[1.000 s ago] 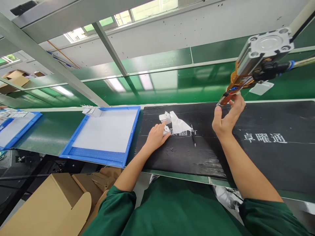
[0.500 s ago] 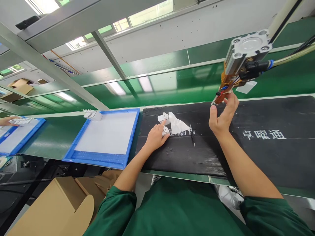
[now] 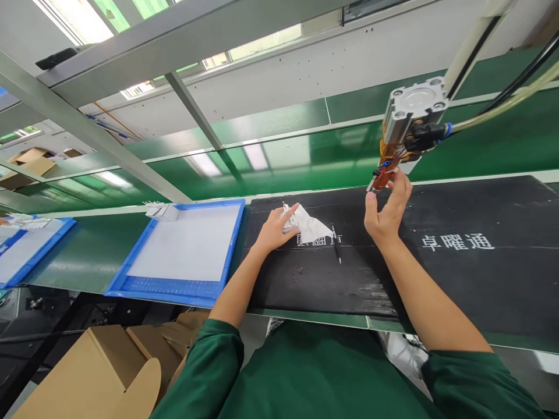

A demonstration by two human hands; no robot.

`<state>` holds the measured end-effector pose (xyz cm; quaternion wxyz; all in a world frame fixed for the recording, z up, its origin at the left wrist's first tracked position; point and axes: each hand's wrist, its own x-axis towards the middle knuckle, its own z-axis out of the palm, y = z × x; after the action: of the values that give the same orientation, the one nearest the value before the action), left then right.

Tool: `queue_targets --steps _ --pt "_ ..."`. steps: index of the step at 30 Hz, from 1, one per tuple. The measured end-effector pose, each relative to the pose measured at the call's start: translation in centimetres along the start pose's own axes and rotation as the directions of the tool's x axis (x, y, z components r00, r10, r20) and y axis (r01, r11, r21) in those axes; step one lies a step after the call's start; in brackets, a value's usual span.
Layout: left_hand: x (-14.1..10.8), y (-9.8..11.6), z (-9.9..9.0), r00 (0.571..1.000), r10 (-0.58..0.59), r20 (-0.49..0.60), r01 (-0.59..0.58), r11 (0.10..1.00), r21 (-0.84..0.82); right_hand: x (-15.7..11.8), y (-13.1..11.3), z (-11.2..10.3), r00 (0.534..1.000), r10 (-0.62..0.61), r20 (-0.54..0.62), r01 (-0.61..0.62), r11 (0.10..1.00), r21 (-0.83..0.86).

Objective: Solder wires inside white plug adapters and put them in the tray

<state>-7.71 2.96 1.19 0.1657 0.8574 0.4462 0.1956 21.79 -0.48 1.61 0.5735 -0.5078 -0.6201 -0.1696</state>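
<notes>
My left hand [image 3: 273, 231] lies low over the black mat [image 3: 305, 291], its thumb and index finger around a small white plastic part [image 3: 293, 221] that they partly cover. Against this part rests a crumpled white cloth or tissue [image 3: 315, 227]. A dark pen-like tool [image 3: 338, 251] lies just right of the cloth. My right hand [image 3: 388, 210] is raised, thumb and fingers closed about the lower end of a hanging pneumatic tool [image 3: 413, 110]. That tool has a silver cylinder body, amber tape and a thin metal tip near my thumb. My palm hides part of its end.
To the left stands a blue-edged tray [image 3: 227, 250] with a white sheet and a white block [image 3: 163, 212] at its far corner. A second blue-edged tray [image 3: 35, 259] lies farther left. Cardboard boxes [image 3: 87, 372] stand below the bench. Air hoses [image 3: 502, 110] run from the tool.
My left hand has moved slightly up over the white part, covering more of it, with the index finger reaching over the cloth. The tool and my right hand appear slightly left and lower.
</notes>
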Motion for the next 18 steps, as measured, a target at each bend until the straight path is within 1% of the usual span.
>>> queue_targets --steps 1,2,3,4,5,6,7,8,9,10,12,14,16,18 --pt "-0.1 0.1 -0.2 0.999 -0.036 -0.015 0.034 0.995 -0.094 0.0 0.0 0.0 1.000 0.000 -0.001 0.000 1.000 -0.004" --pt "-0.4 0.3 -0.5 0.995 -0.086 -0.040 0.075 0.972 -0.225 0.0 0.0 0.0 1.000 0.003 0.002 -0.003 1.000 -0.007" --pt "-0.7 0.6 -0.9 0.986 -0.155 -0.059 0.121 0.915 -0.384 0.0 0.0 -0.1 1.000 0.008 0.006 -0.008 1.000 -0.009" --pt "-1.1 0.9 -1.4 0.969 -0.239 -0.060 0.167 0.817 -0.552 0.0 0.0 -0.1 1.000 0.014 0.008 -0.014 1.000 -0.009" --pt "-1.6 1.3 -2.1 0.946 -0.323 -0.035 0.208 0.682 -0.701 0.0 0.0 -0.1 1.000 0.021 0.009 -0.021 1.000 -0.008" --pt "-2.1 1.7 -2.9 0.918 -0.395 0.012 0.239 0.530 -0.813 -0.1 0.1 -0.1 1.000 0.027 0.007 -0.027 1.000 -0.004" --pt "-2.6 2.0 -3.7 0.894 -0.443 0.068 0.260 0.389 -0.884 -0.1 0.1 -0.1 0.999 0.033 0.003 -0.033 0.999 0.001" --pt "-3.1 2.4 -4.7 0.876 -0.466 0.121 0.273 0.275 -0.922 -0.2 0.2 -0.1 0.999 0.038 -0.002 -0.038 0.999 0.009" --pt "-3.6 2.7 -5.6 0.865 -0.473 0.165 0.283 0.190 -0.940 -0.3 0.4 -0.1 0.999 0.038 -0.005 -0.038 0.999 0.017" --pt "-4.0 2.9 -6.4 0.858 -0.476 0.195 0.287 0.129 -0.949 -0.3 0.5 -0.1 0.999 0.034 -0.004 -0.034 0.999 0.024" --pt "-4.7 3.1 -7.7 0.845 -0.484 0.228 0.291 0.058 -0.955 -0.4 0.6 -0.2 1.000 0.025 0.004 -0.025 0.999 0.026" --pt "-5.2 2.9 -8.5 0.830 -0.505 0.237 0.287 0.021 -0.958 -0.3 0.7 -0.3 1.000 -0.006 -0.003 0.006 1.000 0.002" --pt "-5.6 2.5 -8.8 0.812 -0.537 0.229 0.272 0.000 -0.962 -0.2 0.3 -0.5 0.998 -0.040 -0.050 0.038 0.999 -0.038" --pt "-6.0 1.9 -8.9 0.795 -0.568 0.215 0.255 -0.010 -0.967 0.0 -0.4 -0.5 0.988 -0.098 -0.122 0.090 0.994 -0.062"
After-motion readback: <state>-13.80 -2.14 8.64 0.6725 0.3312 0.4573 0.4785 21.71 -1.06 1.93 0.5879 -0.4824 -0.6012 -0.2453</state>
